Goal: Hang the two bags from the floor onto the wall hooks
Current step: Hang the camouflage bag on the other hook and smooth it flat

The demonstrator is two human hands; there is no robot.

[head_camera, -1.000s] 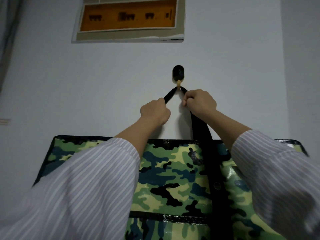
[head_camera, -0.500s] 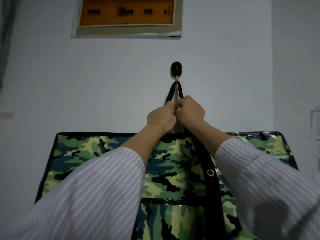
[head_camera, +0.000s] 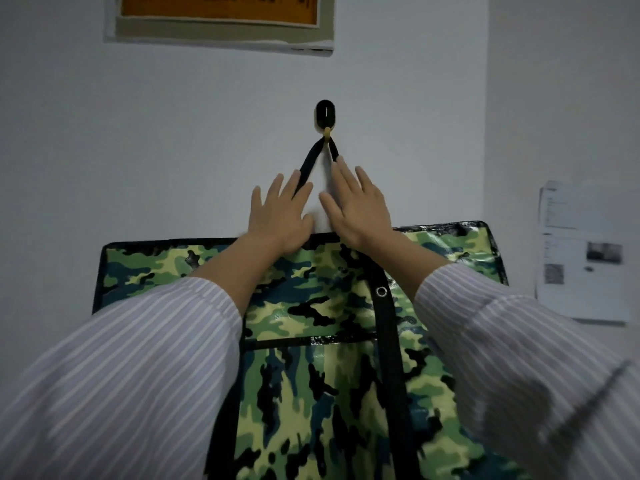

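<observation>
Now camo bag (head_camera: 311,292) hangs on wall hook (head_camera: 325,114); left hand (head_camera: 280,213), right hand (head_camera: 356,206) spread, empty; white wall (head_camera: 173,150).

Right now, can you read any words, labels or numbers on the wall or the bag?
Orange poster: dark marks, too blurred to read.
White paper sheet: lines of text and what looks like a QR code, too small and blurred.
Camouflage bag: no writing visible.
</observation>
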